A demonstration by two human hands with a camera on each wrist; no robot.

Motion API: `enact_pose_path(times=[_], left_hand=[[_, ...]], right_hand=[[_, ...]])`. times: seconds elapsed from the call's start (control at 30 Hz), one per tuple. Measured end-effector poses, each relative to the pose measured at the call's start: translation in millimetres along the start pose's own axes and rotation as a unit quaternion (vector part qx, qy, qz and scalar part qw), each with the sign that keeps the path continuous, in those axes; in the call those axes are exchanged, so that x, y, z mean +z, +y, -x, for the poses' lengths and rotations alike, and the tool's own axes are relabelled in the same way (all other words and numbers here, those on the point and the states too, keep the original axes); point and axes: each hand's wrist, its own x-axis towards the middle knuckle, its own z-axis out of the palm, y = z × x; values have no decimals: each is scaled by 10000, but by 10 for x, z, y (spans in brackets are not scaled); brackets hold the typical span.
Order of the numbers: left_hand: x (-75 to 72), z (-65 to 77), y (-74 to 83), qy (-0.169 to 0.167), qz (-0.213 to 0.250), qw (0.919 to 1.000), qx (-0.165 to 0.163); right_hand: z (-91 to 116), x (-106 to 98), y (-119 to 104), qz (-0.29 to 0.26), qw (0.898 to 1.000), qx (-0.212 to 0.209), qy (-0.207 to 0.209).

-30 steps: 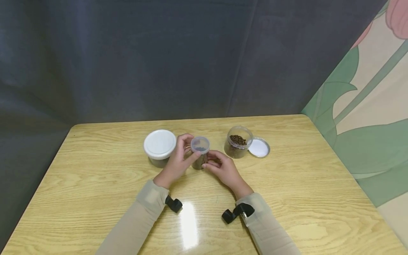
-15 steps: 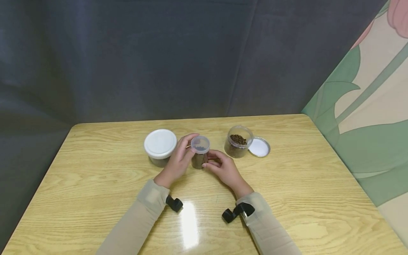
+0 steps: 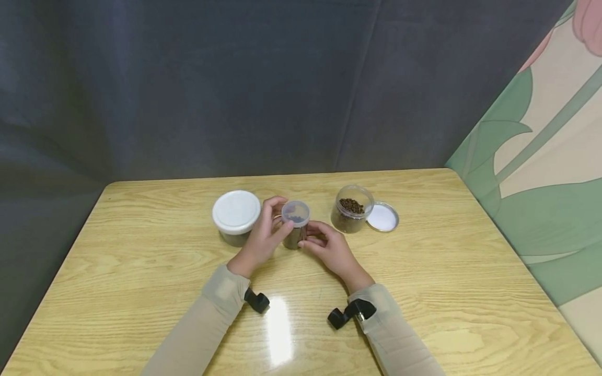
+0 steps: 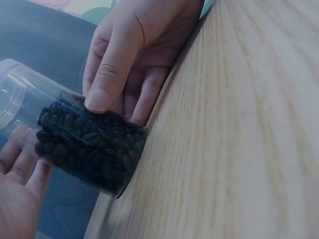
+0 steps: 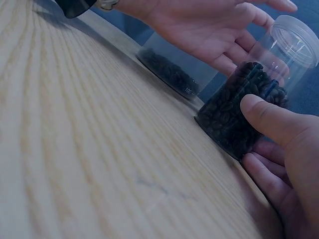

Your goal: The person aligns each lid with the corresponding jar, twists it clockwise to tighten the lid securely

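Observation:
A clear jar (image 3: 293, 236) of dark coffee beans stands upright on the table with a translucent lid (image 3: 296, 211) on top. My right hand (image 3: 331, 248) pinches its lower side, thumb (image 5: 256, 107) in front and fingers low behind. My left hand (image 3: 263, 235) stands around the left of the lid, fingers loosely spread. In the right wrist view, that hand's upper finger (image 5: 284, 5) is apart from the lid, while other fingertips overlap the jar's far side. Beans fill much of the jar in the left wrist view.
A wide tub (image 3: 235, 237) with a white lid (image 3: 236, 210) stands left, close to my left hand. At right, an uncovered clear jar (image 3: 348, 223) holds brown coffee beans. A round lid (image 3: 382, 217) lies beside it. A dark curtain (image 3: 244, 94) hangs behind the table.
My left fingers have shifted at the lid: half a second ago they sat closer along its back edge, and now they are drawn back to the left. The right hand stays put.

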Motion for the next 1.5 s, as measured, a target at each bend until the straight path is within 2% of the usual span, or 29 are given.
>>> enact_pose_path(times=[0.73,0.97,1.2,1.5], left_hand=[[9,-5,30,26,-398,9992,-32],[11,0,7,5,-91,10000,14],[9,2,12,84,-276,9996,-49],[5,-7,39,11,-381,9992,-73]], right_hand=[[13,0,20,-96,9999,45,-32],[9,-4,41,-29,10000,5,-38],[6,-5,23,17,10000,2,-30],[0,-4,26,-23,10000,36,-34]])
